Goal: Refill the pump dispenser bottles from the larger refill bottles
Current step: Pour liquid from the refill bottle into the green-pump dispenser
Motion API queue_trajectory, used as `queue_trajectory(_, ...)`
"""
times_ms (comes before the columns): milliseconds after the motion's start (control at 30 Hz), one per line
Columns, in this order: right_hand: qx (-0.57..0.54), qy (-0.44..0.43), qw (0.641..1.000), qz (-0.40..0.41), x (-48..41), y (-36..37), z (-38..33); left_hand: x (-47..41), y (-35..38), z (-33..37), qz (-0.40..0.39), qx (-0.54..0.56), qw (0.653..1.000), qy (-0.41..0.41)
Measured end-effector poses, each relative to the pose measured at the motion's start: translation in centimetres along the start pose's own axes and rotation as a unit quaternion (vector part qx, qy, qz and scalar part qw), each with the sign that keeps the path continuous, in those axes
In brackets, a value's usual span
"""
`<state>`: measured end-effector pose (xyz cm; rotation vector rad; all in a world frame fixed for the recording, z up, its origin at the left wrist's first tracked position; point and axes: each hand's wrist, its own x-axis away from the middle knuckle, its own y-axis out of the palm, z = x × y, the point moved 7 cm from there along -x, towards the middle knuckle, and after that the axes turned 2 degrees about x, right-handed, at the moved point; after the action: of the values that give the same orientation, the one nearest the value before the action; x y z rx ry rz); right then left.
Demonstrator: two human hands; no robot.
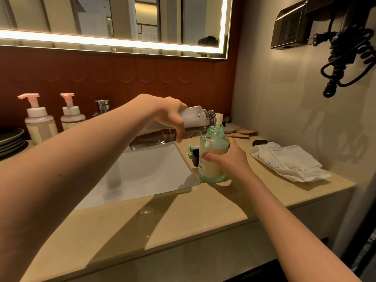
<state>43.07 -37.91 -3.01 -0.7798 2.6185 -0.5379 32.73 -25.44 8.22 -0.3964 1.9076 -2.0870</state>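
A bathroom counter point(183, 216) is shown from above, with a sink point(142, 171) set into it. A refill bottle point(196, 119), clear and holding white foamy liquid, is gripped by the left hand point(168, 117), with fingers and thumb curled round its body. It is tipped almost level, and its open mouth is held just over the open neck of a green bottle point(212, 159).

The green bottle stands upright on the counter, just beside the sink's right edge. It is held round its middle by the right hand point(225, 157), whose fingers are wrapped across the label. It appears partly filled with pale liquid. Its green pump point(191, 150) lies behind it, beside a black cap point(195, 156). Two pink-pump bottles point(39, 123) stand well apart at the far left, with their pumps fitted.

Whether liquid is flowing cannot be told. Both necks are narrow and seem barely lined up, so liquid could be spilled down the green bottle's shoulder and onto the right hand if the refill bottle were shifted sideways. The foam suggests the liquid may come in gulps, so a sudden surge could be caused by a steeper tilt. An overflow could follow if the level is not watched. A wetted bottle could be made slippery and, this near the sink's edge, could be knocked in.
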Motion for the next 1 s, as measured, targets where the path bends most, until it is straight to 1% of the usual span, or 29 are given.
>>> queue_trajectory(1000,-0.010,-0.005,1.000,-0.002,0.12,-0.01,-0.17,0.05,-0.15,-0.02,0.003,-0.008,1.000,-0.012)
